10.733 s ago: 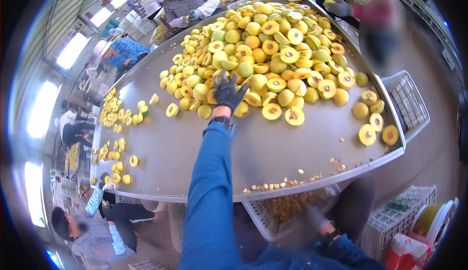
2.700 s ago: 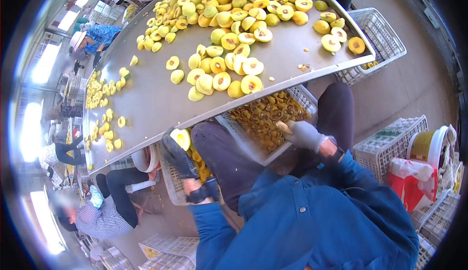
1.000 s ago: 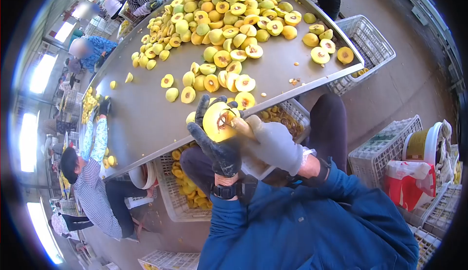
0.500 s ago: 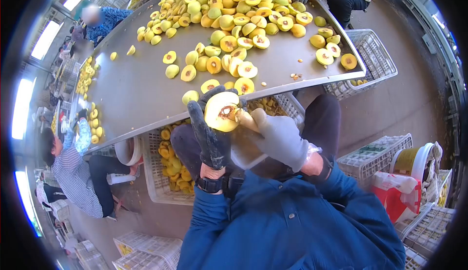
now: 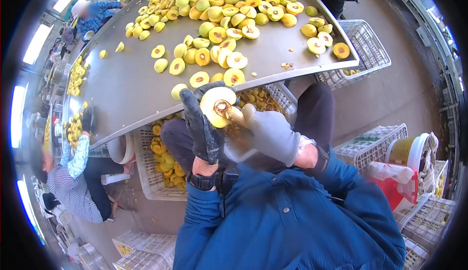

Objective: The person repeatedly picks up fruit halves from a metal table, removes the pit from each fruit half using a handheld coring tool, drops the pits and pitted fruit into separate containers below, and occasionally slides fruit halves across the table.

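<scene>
In the head view my left hand point(image 5: 202, 126), in a dark rubbery glove, cradles a yellow peach half point(image 5: 218, 98) with its cut face up. My right hand point(image 5: 274, 134), in a grey glove, grips a small pitting tool point(image 5: 237, 117) by its light wooden handle. The tool's tip meets the reddish-brown stone hollow in the middle of the peach half; its exact shape is hidden. Both hands are over my lap, just off the near edge of the metal table point(image 5: 131, 82). Close beyond them on the table lie more peach halves point(image 5: 199, 79).
A large heap of peach halves point(image 5: 234, 11) covers the table's far part. Crates of yellow fruit pieces stand under the near edge point(image 5: 146, 172) and at the right corner point(image 5: 375, 50). A co-worker point(image 5: 80, 187) sits at left. A bucket point(image 5: 407, 153) and red bag point(image 5: 397, 187) are at right.
The view has shifted slightly. The tool has moved within the hollow, whose round brown centre now shows more clearly. A co-worker's gloved hand at the upper right has left the view.
</scene>
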`<state>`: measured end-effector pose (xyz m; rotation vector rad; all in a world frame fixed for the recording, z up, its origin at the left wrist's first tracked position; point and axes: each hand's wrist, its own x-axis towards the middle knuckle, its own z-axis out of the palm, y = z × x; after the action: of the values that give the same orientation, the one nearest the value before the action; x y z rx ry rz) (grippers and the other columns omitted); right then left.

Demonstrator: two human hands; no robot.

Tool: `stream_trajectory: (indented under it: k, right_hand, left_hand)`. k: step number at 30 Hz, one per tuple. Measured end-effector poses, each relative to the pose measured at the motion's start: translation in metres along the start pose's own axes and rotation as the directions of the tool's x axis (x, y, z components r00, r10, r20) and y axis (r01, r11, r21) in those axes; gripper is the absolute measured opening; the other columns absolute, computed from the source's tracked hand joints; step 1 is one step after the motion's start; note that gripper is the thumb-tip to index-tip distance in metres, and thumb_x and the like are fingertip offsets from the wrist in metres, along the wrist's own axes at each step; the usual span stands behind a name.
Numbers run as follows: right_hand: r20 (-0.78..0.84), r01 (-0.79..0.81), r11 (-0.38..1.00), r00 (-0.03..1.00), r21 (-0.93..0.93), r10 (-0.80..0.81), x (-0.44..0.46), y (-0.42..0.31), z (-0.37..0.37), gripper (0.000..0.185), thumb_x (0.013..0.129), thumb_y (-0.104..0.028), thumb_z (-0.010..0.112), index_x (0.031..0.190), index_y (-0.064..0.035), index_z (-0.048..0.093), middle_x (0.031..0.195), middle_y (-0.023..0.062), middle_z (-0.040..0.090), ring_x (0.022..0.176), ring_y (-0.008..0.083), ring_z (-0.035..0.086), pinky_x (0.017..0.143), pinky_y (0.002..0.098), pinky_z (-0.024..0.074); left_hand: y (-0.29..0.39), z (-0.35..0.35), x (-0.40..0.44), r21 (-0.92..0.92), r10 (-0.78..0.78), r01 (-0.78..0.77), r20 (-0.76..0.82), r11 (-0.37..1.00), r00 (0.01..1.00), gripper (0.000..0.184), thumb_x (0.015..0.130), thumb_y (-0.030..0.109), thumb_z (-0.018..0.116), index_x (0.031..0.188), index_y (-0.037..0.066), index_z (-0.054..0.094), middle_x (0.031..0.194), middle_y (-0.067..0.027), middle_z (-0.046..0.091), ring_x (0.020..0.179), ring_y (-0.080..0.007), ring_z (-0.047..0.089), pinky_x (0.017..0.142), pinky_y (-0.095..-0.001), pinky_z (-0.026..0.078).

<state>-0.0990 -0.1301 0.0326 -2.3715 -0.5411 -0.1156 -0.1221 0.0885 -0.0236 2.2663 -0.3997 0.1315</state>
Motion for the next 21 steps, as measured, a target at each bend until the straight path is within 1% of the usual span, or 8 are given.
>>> stream_trajectory:
  k: [2,5,8,9,12,15,18,21]
  right_hand:
    - [0.014,-0.036,0.999,0.999,0.01,0.036,-0.002,0.01,0.009,0.027,0.083,-0.021,0.066,0.094,-0.0037,0.048,0.062,0.0158,0.058,0.061,0.0376,0.062,0.054,0.0469,0.0481]
    - [0.1,-0.058,0.998,0.993,-0.015,0.059,-0.001,0.018,0.003,0.026,0.084,-0.021,0.065,0.093,-0.0039,0.048,0.063,0.0164,0.06,0.06,0.0375,0.062,0.053,0.046,0.0473]
    - [0.006,0.007,0.995,1.0,0.103,-0.007,-0.004,0.022,0.013,0.027,0.083,-0.022,0.067,0.093,-0.004,0.049,0.064,0.0173,0.06,0.06,0.0374,0.062,0.052,0.045,0.0468]
    - [-0.062,0.032,0.977,0.998,0.212,-0.019,-0.002,0.025,0.02,0.028,0.081,-0.023,0.068,0.094,-0.0041,0.051,0.063,0.0171,0.058,0.06,0.0378,0.061,0.051,0.0443,0.0463]
    - [0.053,-0.022,0.984,0.999,0.176,0.013,-0.004,0.028,0.024,0.028,0.081,-0.023,0.069,0.094,-0.0034,0.053,0.064,0.0182,0.059,0.062,0.0381,0.062,0.053,0.0454,0.0472]
    - [0.086,-0.122,0.986,0.99,0.112,0.113,-0.003,0.018,0.014,0.027,0.083,-0.022,0.067,0.094,-0.0028,0.052,0.066,0.0195,0.06,0.063,0.0384,0.062,0.056,0.0463,0.0481]
    - [0.126,-0.116,0.984,0.987,0.135,0.099,0.0,0.017,0.009,0.027,0.082,-0.022,0.067,0.094,-0.0029,0.051,0.067,0.0204,0.06,0.064,0.0386,0.063,0.057,0.0474,0.0486]
    - [0.139,-0.091,0.984,0.988,0.156,0.07,-0.001,0.016,0.006,0.024,0.082,-0.019,0.065,0.093,-0.0036,0.051,0.067,0.0202,0.061,0.066,0.0393,0.064,0.056,0.0483,0.049]
  left_hand:
    - [-0.004,-0.001,0.001,-0.022,-0.002,0.002,0.025,1.0,1.0,0.046,0.095,0.002,0.052,0.14,-0.001,0.042,0.138,-0.0188,0.049,0.123,-0.0287,0.05,0.105,-0.0343,0.039]
    - [0.002,-0.006,-0.003,-0.033,-0.008,0.01,0.051,0.999,0.999,0.046,0.097,0.002,0.05,0.142,0.0,0.039,0.142,-0.0151,0.046,0.125,-0.0242,0.049,0.106,-0.0312,0.038]
    - [-0.055,-0.002,-0.011,0.047,-0.11,0.108,0.044,0.993,0.993,0.038,0.099,0.011,0.05,0.135,0.001,0.047,0.131,-0.0129,0.055,0.118,-0.0248,0.053,0.099,-0.0339,0.043]
    - [-0.062,-0.005,-0.011,0.146,-0.054,0.045,0.063,0.988,0.997,0.039,0.1,0.013,0.048,0.136,0.001,0.046,0.13,-0.0136,0.056,0.118,-0.0256,0.053,0.1,-0.0342,0.043]
    - [-0.074,-0.004,-0.017,0.227,-0.06,0.044,0.063,0.973,0.996,0.04,0.1,0.013,0.047,0.138,0.002,0.044,0.133,-0.0136,0.053,0.12,-0.0253,0.051,0.102,-0.0344,0.041]
    - [-0.066,0.008,-0.023,0.126,0.03,-0.05,0.16,0.991,0.987,0.042,0.1,0.005,0.045,0.141,0.001,0.042,0.143,-0.0122,0.045,0.129,-0.0216,0.046,0.108,-0.0313,0.038]
    - [-0.055,0.002,-0.013,0.396,-0.01,-0.072,0.199,0.916,0.98,0.041,0.1,0.012,0.047,0.139,0.001,0.042,0.14,-0.013,0.046,0.128,-0.0224,0.046,0.105,-0.0313,0.04]
    - [-0.026,0.002,0.013,0.246,0.099,-0.115,0.076,0.962,0.992,0.039,0.1,0.013,0.048,0.137,0.0,0.044,0.137,-0.0142,0.049,0.124,-0.0229,0.049,0.103,-0.0323,0.043]
